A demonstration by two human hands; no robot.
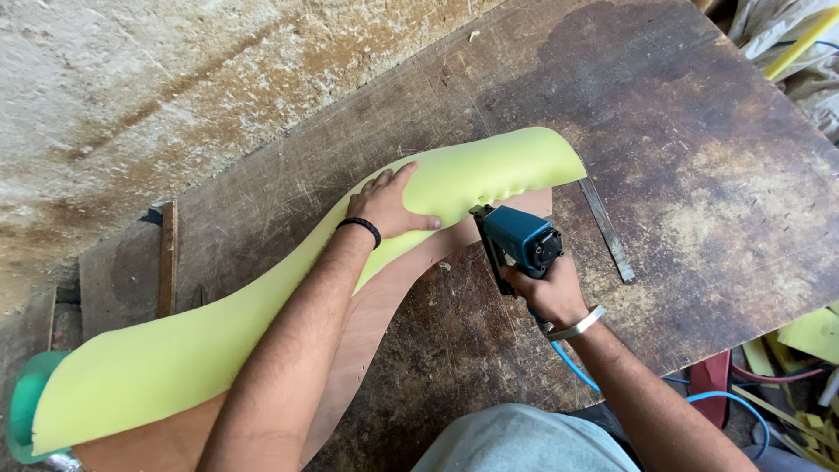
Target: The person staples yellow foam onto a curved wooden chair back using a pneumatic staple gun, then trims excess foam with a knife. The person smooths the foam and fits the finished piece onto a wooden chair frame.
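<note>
A long curved sheet of yellow-green foam [175, 354] lies over a curved brown board [384, 297] on the wooden workbench [699, 175]. My left hand [384, 203], with a black band on the wrist, presses flat on the foam near its far end. My right hand [546, 293], with a metal bracelet, grips a teal pneumatic staple gun [517, 240]. The gun's nose touches the foam's edge where it meets the board. A blue air hose [572, 363] runs from the gun toward me.
A flat metal strip [607, 232] lies on the bench right of the gun. A green round object [26, 402] sits at the far left under the foam. Foam scraps and cables [786, 367] lie at lower right. A rough concrete wall [131, 79] borders the bench.
</note>
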